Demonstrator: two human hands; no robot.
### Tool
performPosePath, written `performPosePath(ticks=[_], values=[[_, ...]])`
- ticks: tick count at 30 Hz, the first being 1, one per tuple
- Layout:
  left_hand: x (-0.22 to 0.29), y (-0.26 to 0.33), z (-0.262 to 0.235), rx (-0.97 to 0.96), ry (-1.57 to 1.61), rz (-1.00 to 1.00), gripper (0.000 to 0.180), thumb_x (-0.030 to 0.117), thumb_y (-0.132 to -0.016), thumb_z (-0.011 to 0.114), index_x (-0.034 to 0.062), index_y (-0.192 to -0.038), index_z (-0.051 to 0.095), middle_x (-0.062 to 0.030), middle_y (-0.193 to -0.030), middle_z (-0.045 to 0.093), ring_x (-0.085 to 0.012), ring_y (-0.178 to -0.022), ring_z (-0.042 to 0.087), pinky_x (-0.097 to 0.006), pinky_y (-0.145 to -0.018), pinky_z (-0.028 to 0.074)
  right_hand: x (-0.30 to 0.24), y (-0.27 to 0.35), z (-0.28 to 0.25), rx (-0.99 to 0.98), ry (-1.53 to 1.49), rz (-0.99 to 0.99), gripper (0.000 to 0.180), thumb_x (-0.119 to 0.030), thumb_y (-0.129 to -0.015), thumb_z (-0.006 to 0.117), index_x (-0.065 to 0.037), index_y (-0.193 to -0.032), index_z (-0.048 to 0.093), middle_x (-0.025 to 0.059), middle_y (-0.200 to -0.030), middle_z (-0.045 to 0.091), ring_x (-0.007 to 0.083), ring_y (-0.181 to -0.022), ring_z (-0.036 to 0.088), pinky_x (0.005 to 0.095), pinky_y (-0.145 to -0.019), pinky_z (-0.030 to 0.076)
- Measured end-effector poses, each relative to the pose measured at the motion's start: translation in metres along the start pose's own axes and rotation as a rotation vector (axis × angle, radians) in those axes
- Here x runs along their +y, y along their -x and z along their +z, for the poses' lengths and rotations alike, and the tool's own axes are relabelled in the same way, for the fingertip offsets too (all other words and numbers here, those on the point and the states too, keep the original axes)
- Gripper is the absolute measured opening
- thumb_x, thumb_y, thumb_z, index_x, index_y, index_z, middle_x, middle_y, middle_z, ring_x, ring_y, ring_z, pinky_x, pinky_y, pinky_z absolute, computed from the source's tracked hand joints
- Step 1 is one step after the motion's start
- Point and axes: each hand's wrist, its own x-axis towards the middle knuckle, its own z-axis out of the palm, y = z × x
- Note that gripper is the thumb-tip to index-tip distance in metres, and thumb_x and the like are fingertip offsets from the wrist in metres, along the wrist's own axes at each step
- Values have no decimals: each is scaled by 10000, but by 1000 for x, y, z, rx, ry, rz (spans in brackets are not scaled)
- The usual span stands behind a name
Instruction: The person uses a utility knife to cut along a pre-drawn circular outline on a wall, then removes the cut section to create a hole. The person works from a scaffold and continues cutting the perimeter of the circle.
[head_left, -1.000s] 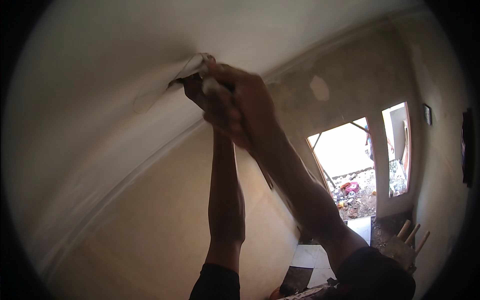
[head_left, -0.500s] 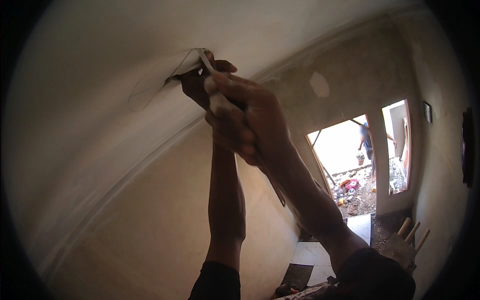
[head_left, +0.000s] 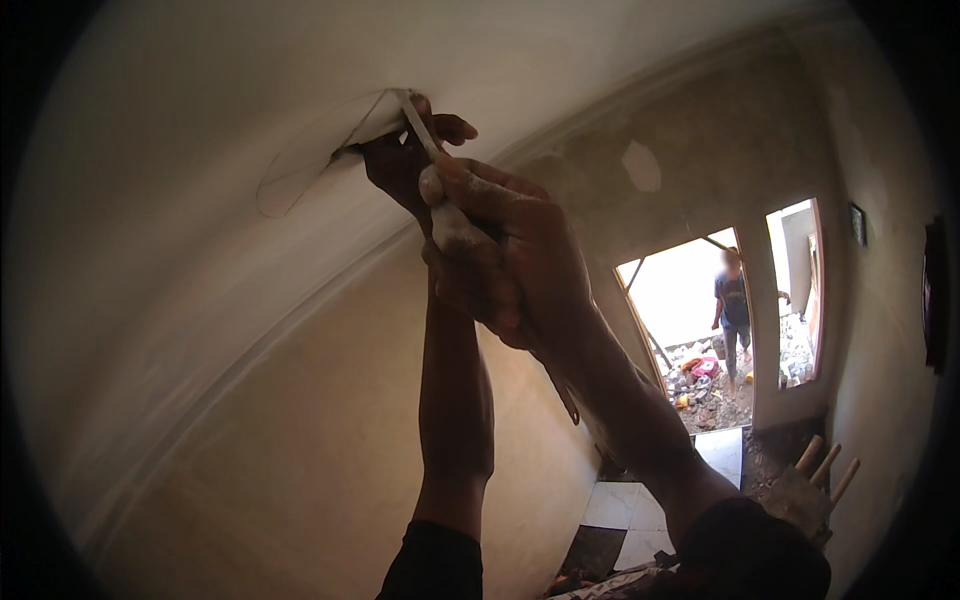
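Note:
My right hand (head_left: 500,250) is wrapped round the handle of a narrow, flat-bladed hand tool (head_left: 421,128). Its pale blade slants up to the ceiling (head_left: 480,60), and the thin tail end sticks out below my wrist. Close behind the blade, my left hand (head_left: 395,175) is raised against the ceiling with some fingers stretched apart; others are hidden. It touches a light, pointed piece of ceiling panel (head_left: 378,118), beside a small dark gap. A drawn oval outline (head_left: 270,185) with crossing lines runs left from there.
Beyond an open doorway (head_left: 690,300) a person (head_left: 733,300) stands among rubble (head_left: 700,400). A narrower opening is beside it. White and dark floor tiles (head_left: 610,505) lie below. A wooden piece with upright pegs (head_left: 800,490) stands at the lower right. Dark framed objects hang on the right wall.
My right hand and the tool have shifted slightly down and right; the blade still meets the ceiling. My left hand stays nearly in place. The person outside has moved and now stands fully within the doorway.

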Motion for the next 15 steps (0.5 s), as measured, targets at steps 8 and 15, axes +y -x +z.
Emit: performPosePath(ticks=[8, 15], values=[[1, -3, 0, 3, 17, 10, 232, 211, -1038, 456, 12, -1072, 570, -50, -876, 639, -129, -664, 611, -255, -569, 482, -11, -6, -7, -115, -27, 21, 240, -203, -1056, 402, -13, -1001, 538, -39, -504, 382, 42, -302, 281, 193, -273, 264], [1, 5, 2, 5, 56, -5, 234, 209, -1038, 458, 7, -1066, 572, -46, -869, 637, -130, -655, 614, -258, -556, 480, -14, -16, -7, -142, 55, 6, 249, -205, -1058, 394, -6, -995, 530, -46, -504, 382, 37, -304, 289, 190, -271, 261]])
